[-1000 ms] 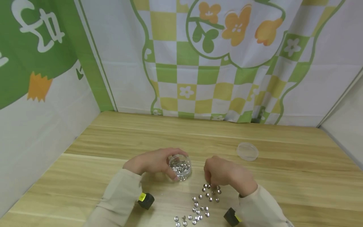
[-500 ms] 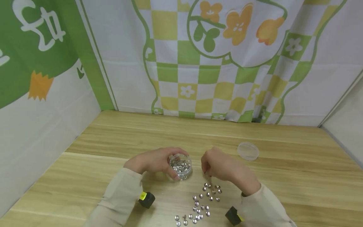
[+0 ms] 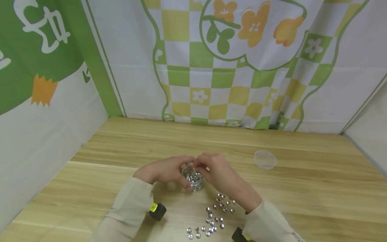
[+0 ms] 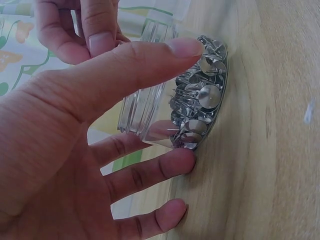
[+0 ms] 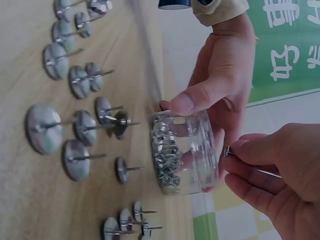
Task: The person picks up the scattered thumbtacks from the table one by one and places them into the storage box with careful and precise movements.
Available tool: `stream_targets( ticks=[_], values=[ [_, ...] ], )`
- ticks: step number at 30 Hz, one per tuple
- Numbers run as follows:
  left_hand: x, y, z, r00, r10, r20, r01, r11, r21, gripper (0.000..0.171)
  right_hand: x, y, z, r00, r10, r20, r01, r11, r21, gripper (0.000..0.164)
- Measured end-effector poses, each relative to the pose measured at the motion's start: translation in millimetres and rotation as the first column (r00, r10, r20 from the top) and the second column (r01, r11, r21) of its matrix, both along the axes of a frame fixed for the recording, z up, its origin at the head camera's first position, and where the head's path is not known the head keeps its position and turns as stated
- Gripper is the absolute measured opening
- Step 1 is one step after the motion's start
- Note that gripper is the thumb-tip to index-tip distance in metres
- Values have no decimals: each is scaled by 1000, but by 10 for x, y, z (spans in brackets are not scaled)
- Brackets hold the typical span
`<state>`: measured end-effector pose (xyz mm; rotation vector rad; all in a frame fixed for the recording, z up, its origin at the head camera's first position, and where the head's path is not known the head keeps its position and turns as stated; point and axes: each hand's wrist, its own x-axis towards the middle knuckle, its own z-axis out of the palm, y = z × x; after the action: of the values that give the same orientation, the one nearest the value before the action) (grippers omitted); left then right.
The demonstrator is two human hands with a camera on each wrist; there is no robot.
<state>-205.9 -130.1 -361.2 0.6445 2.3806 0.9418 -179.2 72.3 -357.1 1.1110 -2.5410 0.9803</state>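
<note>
My left hand [image 3: 167,170] grips a clear round plastic jar [image 4: 142,107] on the wooden table, thumb on one side and fingers on the other. Silver thumbtacks [image 4: 207,97] fill the lower part of the jar, whose top is uncovered. Over the jar's mouth, my right hand [image 3: 218,170] pinches a single thumbtack [image 5: 228,151] between thumb and fingertips. In the right wrist view that tack is right by the rim. Loose thumbtacks [image 5: 45,129] lie scattered on the table below my right forearm, most with their points up.
A clear round lid [image 3: 265,160] lies flat on the table [image 3: 151,134] behind and right of the jar. Patterned cloth [image 3: 199,77] hangs along the table's back edge, and another printed sheet closes off the left side.
My right hand has lifted from the scattered thumbtacks and moved left to the jar's mouth, carrying one tack. My left hand keeps its hold on the jar in the same place.
</note>
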Motion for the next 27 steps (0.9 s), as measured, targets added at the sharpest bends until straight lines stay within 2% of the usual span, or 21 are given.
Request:
stream_targets(
  ticks=[8,13,17,19,22,24,27],
  values=[
    [20,-5,-6,1000,11,8,-11,1000,21,71,-4,-6,-2,1000,17,-3,-16,1000,26,9],
    [25,-4,-15,1000,4,0,-4,1000,25,78,-16,150,164,996,-4,88,-10,986,165,9],
    [19,-4,-3,1000,4,0,-4,1000,16,80,12,301,305,987,14,161,-68,939,337,13],
    [20,-1,-1,1000,4,6,-5,1000,17,80,49,345,348,975,-5,220,-87,909,407,17],
    [24,3,-1,1000,1,9,-2,1000,13,81,109,355,371,941,-104,322,-78,860,505,19],
    [21,7,1,1000,-2,1,2,1000,11,80,140,330,360,907,-195,374,-53,827,559,20],
    [15,8,7,1000,-2,-8,2,1000,7,80,166,279,315,868,-287,405,-26,788,615,20]
  ],
)
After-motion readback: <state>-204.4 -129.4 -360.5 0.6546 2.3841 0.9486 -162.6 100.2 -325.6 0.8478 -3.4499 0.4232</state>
